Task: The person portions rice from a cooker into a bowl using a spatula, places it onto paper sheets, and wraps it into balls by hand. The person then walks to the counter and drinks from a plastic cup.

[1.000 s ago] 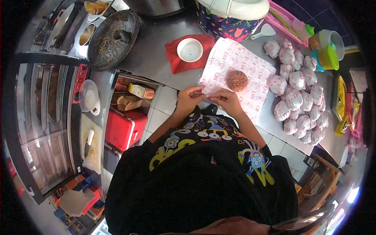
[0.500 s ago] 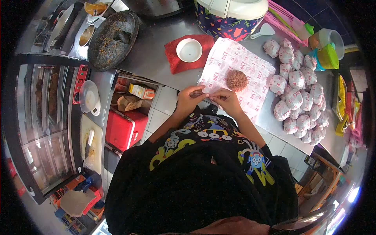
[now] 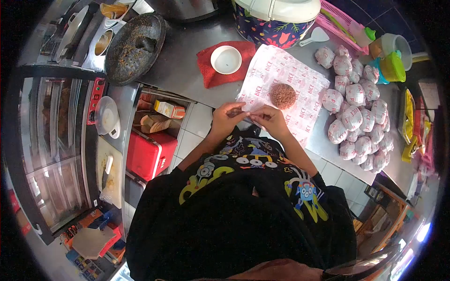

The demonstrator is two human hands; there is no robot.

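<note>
A sheet of white wrapping paper (image 3: 262,61) printed with red "RICE" lettering lies flat on the steel counter. On it sits a round mound of reddish-brown rice (image 3: 283,96). My left hand (image 3: 227,119) pinches the paper's near left corner between thumb and fingers. Close beside it, my right hand (image 3: 273,121) has its fingertips closed on the same near edge. The two sets of fingertips almost meet, left of and nearer to me than the rice. To the right, several paper-wrapped balls (image 3: 351,118) are heaped together.
Beyond the paper, a white bowl (image 3: 226,60) rests on a red cloth (image 3: 206,70). A flowered rice container (image 3: 276,29) stands at the back, with a white scoop (image 3: 315,36) and pink basket (image 3: 344,28) to its right. Left are a stone mortar (image 3: 126,58) and a knife (image 3: 107,169).
</note>
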